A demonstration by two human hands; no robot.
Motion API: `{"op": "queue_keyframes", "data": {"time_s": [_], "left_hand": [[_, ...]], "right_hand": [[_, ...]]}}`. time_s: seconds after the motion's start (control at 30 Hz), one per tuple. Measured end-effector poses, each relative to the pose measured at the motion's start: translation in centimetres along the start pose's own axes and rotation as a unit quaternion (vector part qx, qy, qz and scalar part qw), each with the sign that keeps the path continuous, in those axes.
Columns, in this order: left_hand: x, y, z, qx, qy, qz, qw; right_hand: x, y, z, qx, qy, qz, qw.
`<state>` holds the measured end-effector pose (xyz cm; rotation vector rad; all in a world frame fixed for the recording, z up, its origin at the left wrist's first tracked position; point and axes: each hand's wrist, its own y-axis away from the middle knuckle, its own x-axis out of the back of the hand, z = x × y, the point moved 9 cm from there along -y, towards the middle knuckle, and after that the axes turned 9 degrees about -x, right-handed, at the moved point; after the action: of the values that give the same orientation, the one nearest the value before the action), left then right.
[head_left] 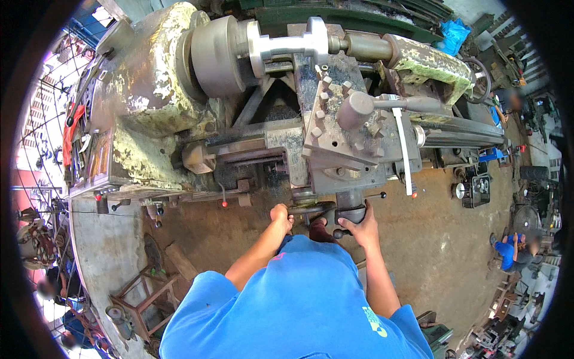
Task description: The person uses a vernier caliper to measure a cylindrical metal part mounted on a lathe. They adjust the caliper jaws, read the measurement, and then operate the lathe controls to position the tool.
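I stand at a large metal lathe. My left hand is closed round the end of a dark handwheel below the carriage. My right hand wraps its fingers and thumb round the dark round crank hub at the front of the cross slide. A small ball-ended handle juts out beside that thumb. Above my hands sits the square tool post, with several bolts and a round top. Behind it a shiny stepped metal workpiece spans from the chuck to the tailstock.
A white-handled lever hangs right of the tool post. Several knobbed levers, one a red-tipped lever, line the machine's front. A wooden frame stands low at left, a black crate at right. People are at the far right and lower left.
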<state>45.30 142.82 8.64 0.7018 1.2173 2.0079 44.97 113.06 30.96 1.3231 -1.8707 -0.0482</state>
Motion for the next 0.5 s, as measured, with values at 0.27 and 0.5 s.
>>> {"op": "queue_keyframes", "data": {"time_s": [0.27, 0.5], "left_hand": [[-0.02, 0.11, 0.03, 0.003, 0.001, -0.006, 1.000], [0.09, -0.13, 0.03, 0.010, 0.009, 0.002, 1.000]], "right_hand": [[-0.01, 0.16, -0.22, 0.003, 0.001, 0.004, 1.000], [0.16, 0.25, -0.45, 0.009, 0.005, 0.011, 1.000]]}}
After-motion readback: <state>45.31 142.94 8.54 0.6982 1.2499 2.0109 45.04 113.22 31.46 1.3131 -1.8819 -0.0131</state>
